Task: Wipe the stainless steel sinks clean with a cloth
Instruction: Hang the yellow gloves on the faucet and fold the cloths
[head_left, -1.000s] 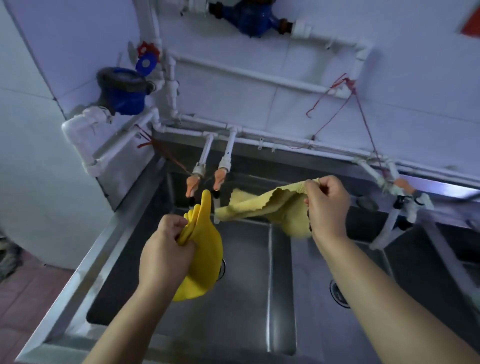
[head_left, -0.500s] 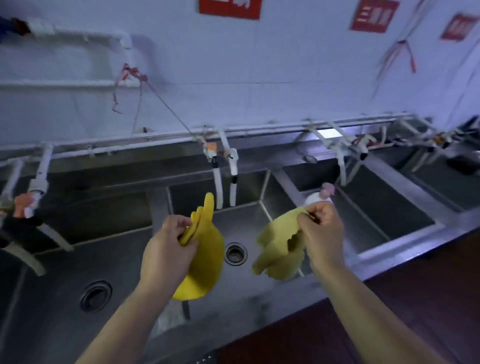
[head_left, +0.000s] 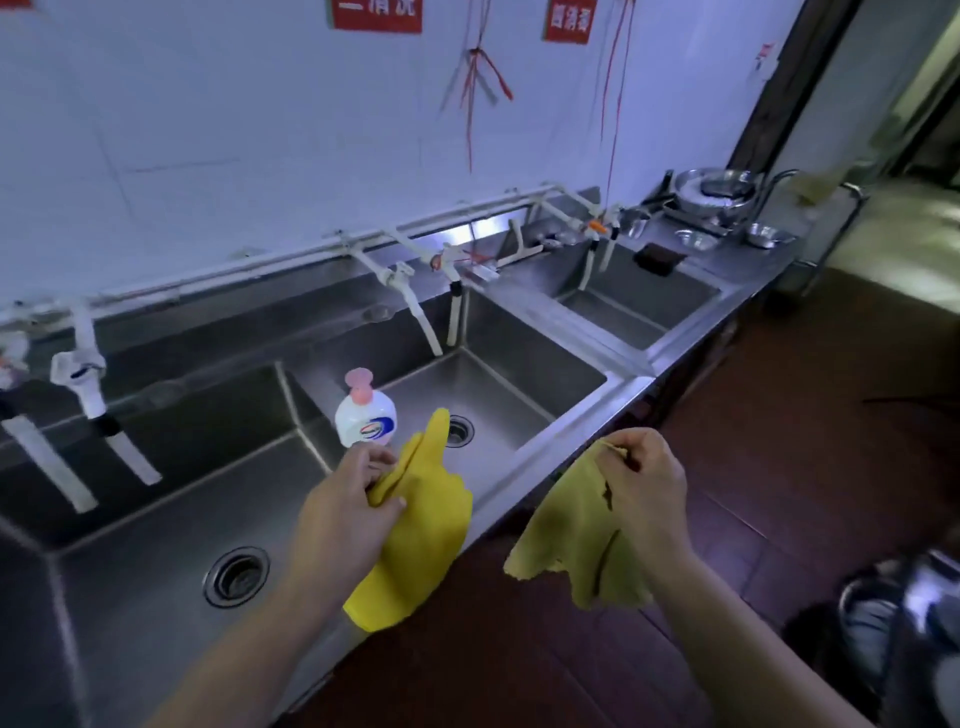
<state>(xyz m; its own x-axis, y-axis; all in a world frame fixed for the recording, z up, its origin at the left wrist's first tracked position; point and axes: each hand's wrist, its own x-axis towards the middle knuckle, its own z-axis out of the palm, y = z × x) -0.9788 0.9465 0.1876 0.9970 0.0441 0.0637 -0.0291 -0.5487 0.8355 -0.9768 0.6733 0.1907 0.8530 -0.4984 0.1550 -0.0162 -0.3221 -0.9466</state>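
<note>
- A long stainless steel bench (head_left: 582, 441) crosses the frame from lower left to upper right and carries a row of sinks (head_left: 156, 519), each with a round drain; the nearest basin fills the lower left, the next sits at centre, and another lies further off in the upper right.
- A white tiled wall (head_left: 208, 156) fills the upper half, with white pipes and taps (head_left: 415, 306) running along its foot over the basins.
- Dark red-brown floor (head_left: 779, 467) takes the lower right.
- The right hand (head_left: 647, 488), right of centre and out past the bench's front edge over the floor, pinches the top corner of a yellow-green cloth (head_left: 576, 545); the cloth hangs limp below and left of the hand, clear of the sinks.
- The left hand (head_left: 348, 514), at centre over the front rim between the two nearest basins, grips bright yellow rubber gloves (head_left: 426, 535) that stick up past its fingers and droop beneath it.
- Steel bowls and basins (head_left: 717, 192) are stacked at the far end of the bench, upper right.
- A white pump bottle (head_left: 366, 415) with a pink top stands just above the left hand, on the divider between the basins; its blue and red label is too blurred to read.
- Two red signs (head_left: 376, 15) with white characters hang at the top edge, too blurred to read.
</note>
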